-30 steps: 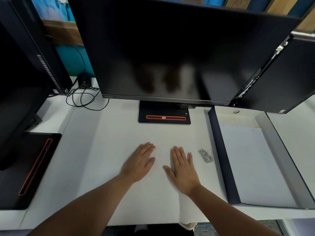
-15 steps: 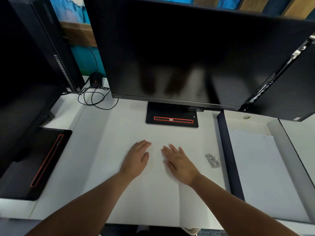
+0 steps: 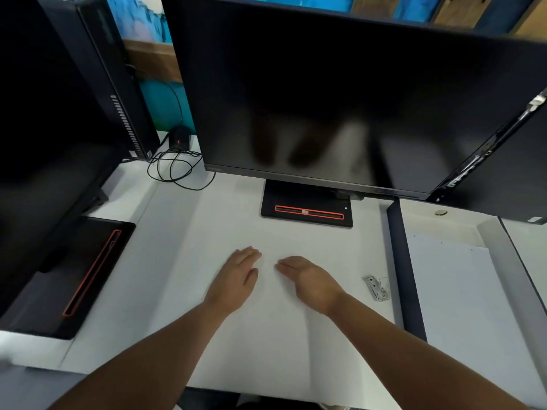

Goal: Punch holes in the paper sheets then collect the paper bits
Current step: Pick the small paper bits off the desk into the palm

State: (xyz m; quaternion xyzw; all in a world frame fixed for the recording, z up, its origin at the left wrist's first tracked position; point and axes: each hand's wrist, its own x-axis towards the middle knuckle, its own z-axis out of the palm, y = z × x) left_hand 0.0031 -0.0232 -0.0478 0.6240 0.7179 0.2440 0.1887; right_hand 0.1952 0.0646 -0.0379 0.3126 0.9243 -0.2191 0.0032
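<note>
My left hand (image 3: 235,278) lies flat, fingers straight, on the big white sheet (image 3: 266,344) that covers the desk. My right hand (image 3: 310,281) is just beside it, fingers straight and pointing toward the left's, and seems tipped partly on its edge. Neither holds anything, and a narrow gap separates the fingertips.

I judge this to be the gathering of bits. I would press both hands low on the sheet and draw them together slowly, so nothing slips under or puffs away, then scoop up the heap.

The punch (image 3: 376,287) lies near the right wrist but apart from it. Further right, paper (image 3: 453,291) with small dots along its far edge, likely holes, rests in the tray (image 3: 399,261).

The bits themselves I cannot make out, white on white between the hands. The punch is blurred, and the tray's right side is cut off.
</note>
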